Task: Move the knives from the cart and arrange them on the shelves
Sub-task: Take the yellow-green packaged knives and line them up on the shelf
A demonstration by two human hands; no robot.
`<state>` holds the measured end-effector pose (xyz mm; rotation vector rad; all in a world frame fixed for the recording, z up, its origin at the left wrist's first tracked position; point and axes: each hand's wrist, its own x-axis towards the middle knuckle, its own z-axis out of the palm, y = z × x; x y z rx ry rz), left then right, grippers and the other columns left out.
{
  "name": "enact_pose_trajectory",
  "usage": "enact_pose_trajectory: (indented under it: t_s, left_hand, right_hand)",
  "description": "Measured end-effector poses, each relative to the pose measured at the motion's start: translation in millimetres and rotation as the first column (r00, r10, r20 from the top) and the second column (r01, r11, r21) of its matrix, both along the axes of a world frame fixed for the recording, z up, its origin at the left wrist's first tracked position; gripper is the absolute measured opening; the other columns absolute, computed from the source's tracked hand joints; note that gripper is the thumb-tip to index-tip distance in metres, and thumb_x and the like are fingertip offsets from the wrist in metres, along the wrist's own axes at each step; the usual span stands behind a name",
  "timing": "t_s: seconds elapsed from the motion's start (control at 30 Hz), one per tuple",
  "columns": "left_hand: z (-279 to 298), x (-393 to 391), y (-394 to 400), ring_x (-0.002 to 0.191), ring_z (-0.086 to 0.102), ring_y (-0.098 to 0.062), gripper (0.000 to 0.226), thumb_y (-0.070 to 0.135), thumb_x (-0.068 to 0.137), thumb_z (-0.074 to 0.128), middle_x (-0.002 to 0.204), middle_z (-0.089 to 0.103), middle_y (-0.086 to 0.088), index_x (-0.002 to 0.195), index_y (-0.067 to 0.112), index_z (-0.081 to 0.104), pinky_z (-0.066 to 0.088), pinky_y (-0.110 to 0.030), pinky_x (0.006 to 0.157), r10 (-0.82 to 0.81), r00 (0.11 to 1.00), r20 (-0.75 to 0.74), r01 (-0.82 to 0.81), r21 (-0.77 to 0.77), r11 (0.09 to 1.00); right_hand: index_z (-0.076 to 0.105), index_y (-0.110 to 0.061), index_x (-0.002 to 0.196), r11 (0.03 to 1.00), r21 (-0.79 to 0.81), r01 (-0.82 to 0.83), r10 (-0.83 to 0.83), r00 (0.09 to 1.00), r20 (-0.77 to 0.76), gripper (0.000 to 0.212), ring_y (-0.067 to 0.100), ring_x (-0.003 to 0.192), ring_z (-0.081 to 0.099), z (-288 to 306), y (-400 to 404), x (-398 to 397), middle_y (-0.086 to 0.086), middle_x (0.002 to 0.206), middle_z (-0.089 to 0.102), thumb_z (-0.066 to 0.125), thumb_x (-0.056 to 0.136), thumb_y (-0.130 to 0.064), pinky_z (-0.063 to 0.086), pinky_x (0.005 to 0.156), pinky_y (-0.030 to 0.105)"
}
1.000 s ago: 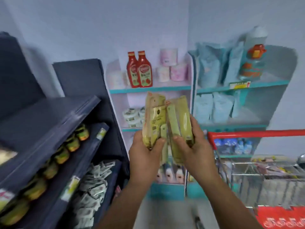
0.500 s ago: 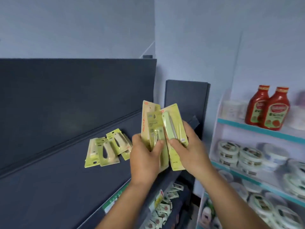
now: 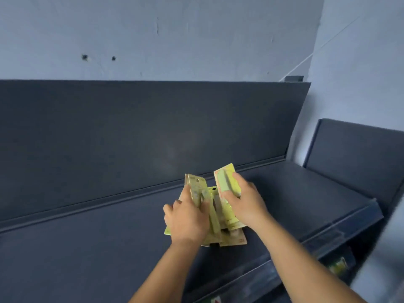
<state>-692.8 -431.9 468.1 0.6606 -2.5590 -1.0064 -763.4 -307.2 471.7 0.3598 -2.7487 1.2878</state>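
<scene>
Gripping a yellow-green knife pack (image 3: 196, 189) between thumb and fingers, the left hand (image 3: 188, 217) is holding it tilted upright over the dark shelf (image 3: 87, 248). Just to that hand's right, the right hand (image 3: 246, 203) is clasping a second knife pack (image 3: 225, 178), fingers lying across the pack's face and its top end leaning away toward the shelf's back panel (image 3: 153, 132). Both hands are closed on their packs and are sitting side by side, close together without clearly touching. Beneath and between the two hands, several more packs (image 3: 231, 237) are lying flat on the shelf surface, overlapping one another; their lower corners are showing below the left wrist and under the right palm. Whether the held packs are touching those flat ones cannot be told, as motion blur is softening the edges. Beyond the fingertips the back panel is standing vertical, with a pale wall (image 3: 196, 36) rising above it.
</scene>
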Motion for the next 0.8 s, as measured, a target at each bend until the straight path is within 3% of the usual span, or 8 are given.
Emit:
enact_pose_trajectory:
  t_s: [0.07, 0.17, 0.2, 0.3, 0.43, 0.67, 0.8]
  left_hand:
    - [-7.6, -5.9, 0.2, 0.122, 0.029, -0.029, 0.060, 0.049, 0.096, 0.036, 0.130, 0.041, -0.009, 0.150, 0.035, 0.013, 0.027, -0.037, 0.103, 0.019, 0.993, 0.117, 0.000, -0.165, 0.986]
    - [-17.9, -10.1, -0.7, 0.144, 0.005, -0.030, 0.057, 0.043, 0.099, 0.030, 0.154, 0.013, -0.010, 0.152, 0.032, 0.011, 0.012, -0.042, 0.114, -0.017, 0.986, 0.165, 0.051, -0.206, 0.977]
    - [-20.2, -11.0, -1.8, 0.145, 0.002, -0.029, 0.054, 0.042, 0.100, 0.027, 0.157, 0.012, -0.007, 0.151, 0.030, 0.015, 0.009, -0.043, 0.115, -0.034, 0.984, 0.175, 0.070, -0.207, 0.976]
    - [-23.2, -13.4, -4.9, 0.143, 0.017, -0.024, 0.050, 0.039, 0.101, 0.022, 0.152, 0.027, -0.003, 0.149, 0.027, 0.024, 0.013, -0.043, 0.115, -0.069, 0.980, 0.184, 0.108, -0.207, 0.972]
    - [-22.6, -13.0, -6.4, 0.143, 0.020, -0.023, 0.052, 0.039, 0.101, 0.022, 0.153, 0.028, -0.004, 0.150, 0.024, 0.022, 0.016, -0.043, 0.116, -0.093, 0.982, 0.167, 0.130, -0.225, 0.966]
    - [-10.0, 16.4, 3.6, 0.142, 0.024, -0.021, 0.061, 0.044, 0.098, 0.035, 0.153, 0.029, -0.002, 0.150, 0.018, 0.017, 0.024, -0.037, 0.115, -0.234, 0.970, -0.060, 0.209, -0.277, 0.938]
    - [-2.1, 55.5, 16.9, 0.131, 0.036, -0.018, 0.052, 0.040, 0.098, 0.038, 0.141, 0.041, 0.000, 0.143, 0.015, 0.032, 0.031, -0.029, 0.107, -0.423, 0.897, -0.132, 0.356, -0.352, 0.865]
  right_hand:
    - [0.023, -0.028, 0.150, 0.984, 0.179, -0.023, 0.009, 0.997, 0.080, 0.057, 0.025, 0.138, 0.030, -9.2, -0.5, -10.0, 0.004, 0.155, 0.024, 0.039, 0.098, -0.042, 0.029, 0.108, 0.032]
    - [0.023, -0.024, 0.151, 0.945, 0.310, -0.102, 0.053, 0.985, 0.161, 0.056, 0.026, 0.143, 0.019, -18.9, -1.3, -16.2, -0.004, 0.160, 0.012, 0.024, 0.100, -0.045, 0.023, 0.115, 0.040]
    - [0.023, -0.024, 0.151, 0.942, 0.315, -0.115, 0.064, 0.984, 0.166, 0.056, 0.025, 0.144, 0.019, -19.8, -1.3, -17.5, -0.005, 0.160, 0.012, 0.022, 0.099, -0.044, 0.023, 0.115, 0.041]
    - [0.023, -0.025, 0.151, 0.943, 0.309, -0.123, 0.069, 0.981, 0.180, 0.056, 0.023, 0.143, 0.021, -18.3, -0.6, -18.9, -0.007, 0.160, 0.012, 0.021, 0.099, -0.045, 0.024, 0.115, 0.042]
    - [0.018, -0.028, 0.152, 0.952, 0.286, -0.112, 0.063, 0.982, 0.177, 0.056, 0.020, 0.147, 0.013, -13.8, 2.5, -11.1, -0.007, 0.161, 0.007, 0.020, 0.099, -0.047, 0.018, 0.118, 0.042]
    - [0.019, -0.033, 0.151, 0.967, 0.253, 0.023, -0.011, 0.999, -0.047, 0.053, 0.016, 0.146, 0.016, 5.0, 13.2, 44.5, -0.008, 0.160, 0.013, 0.030, 0.100, -0.042, 0.020, 0.117, 0.043]
    - [0.024, -0.033, 0.149, 0.956, 0.247, 0.158, -0.117, 0.978, -0.170, 0.052, 0.016, 0.142, 0.025, 0.1, 26.6, 97.3, -0.008, 0.156, 0.022, 0.035, 0.099, -0.043, 0.022, 0.115, 0.040]
